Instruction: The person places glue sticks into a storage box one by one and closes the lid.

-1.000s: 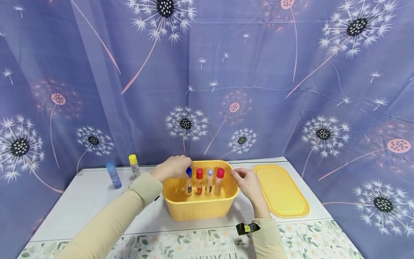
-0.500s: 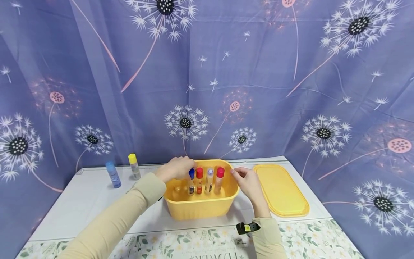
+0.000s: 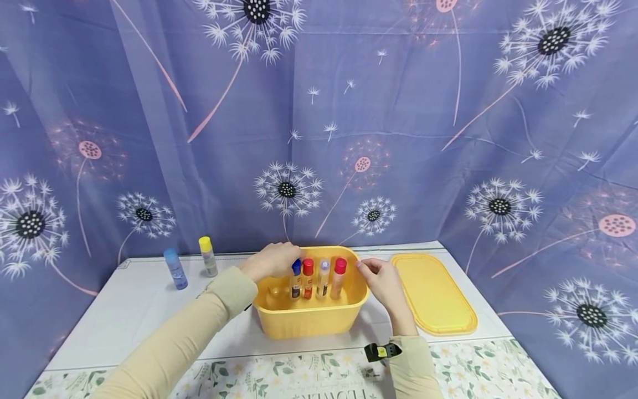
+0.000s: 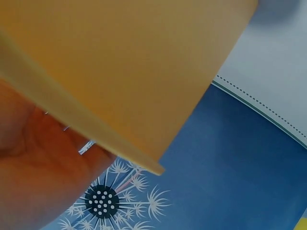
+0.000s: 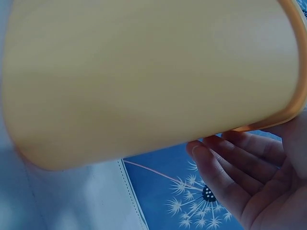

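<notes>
A yellow plastic tub (image 3: 311,324) stands on the table with a row of small clear bottles upright inside. Reaching over its left end, my left hand (image 3: 271,260) holds the blue-capped bottle (image 3: 296,284) by its top; the fingertips are hidden. Close beside that bottle are a red-capped bottle (image 3: 308,280), a pale-capped bottle (image 3: 323,280) and a second red-capped bottle (image 3: 338,280). My right hand (image 3: 384,280) grips the tub's right rim. In the right wrist view its fingers (image 5: 220,177) lie along the wall. The tub wall (image 4: 134,62) hides part of my left hand in the left wrist view.
On the left of the table stand a blue bottle (image 3: 176,270) and a yellow-capped bottle (image 3: 207,257). A flat yellow lid (image 3: 433,293) lies to the right of the tub. A dandelion-print curtain (image 3: 399,111) hangs behind the table.
My left hand has shifted slightly right, bringing the blue-capped bottle closer to the red-capped one. My right hand has stayed at the rim.
</notes>
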`<state>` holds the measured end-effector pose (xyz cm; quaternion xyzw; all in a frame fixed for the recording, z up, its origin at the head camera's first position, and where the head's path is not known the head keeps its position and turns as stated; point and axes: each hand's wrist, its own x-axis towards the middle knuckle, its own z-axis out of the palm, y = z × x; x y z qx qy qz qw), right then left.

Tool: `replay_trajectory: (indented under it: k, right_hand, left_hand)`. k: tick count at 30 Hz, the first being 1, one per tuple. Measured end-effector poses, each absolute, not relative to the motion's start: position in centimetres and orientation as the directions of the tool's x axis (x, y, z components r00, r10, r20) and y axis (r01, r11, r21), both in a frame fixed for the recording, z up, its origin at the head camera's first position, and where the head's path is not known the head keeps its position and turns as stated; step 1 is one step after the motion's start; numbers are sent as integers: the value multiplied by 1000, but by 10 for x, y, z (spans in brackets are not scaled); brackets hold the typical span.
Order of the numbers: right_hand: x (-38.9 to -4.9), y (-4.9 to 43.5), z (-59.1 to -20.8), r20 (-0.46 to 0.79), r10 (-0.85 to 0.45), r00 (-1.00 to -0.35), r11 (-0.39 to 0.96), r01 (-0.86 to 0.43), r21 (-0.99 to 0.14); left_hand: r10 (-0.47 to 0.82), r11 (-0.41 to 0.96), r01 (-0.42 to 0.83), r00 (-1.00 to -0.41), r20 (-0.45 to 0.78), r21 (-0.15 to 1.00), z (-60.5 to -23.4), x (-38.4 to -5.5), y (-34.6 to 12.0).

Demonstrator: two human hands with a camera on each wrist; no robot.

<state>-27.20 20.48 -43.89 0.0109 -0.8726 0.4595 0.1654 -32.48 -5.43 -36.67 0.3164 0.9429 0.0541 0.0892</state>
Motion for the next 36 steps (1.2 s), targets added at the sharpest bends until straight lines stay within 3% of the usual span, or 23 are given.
replay_trajectory:
  k: [36]
  right_hand:
    - [-274, 206, -439, 306, 123, -944, 573, -184, -799]
  left_hand:
    - [616, 778, 591, -784, -74, 212, -362, -319, -69]
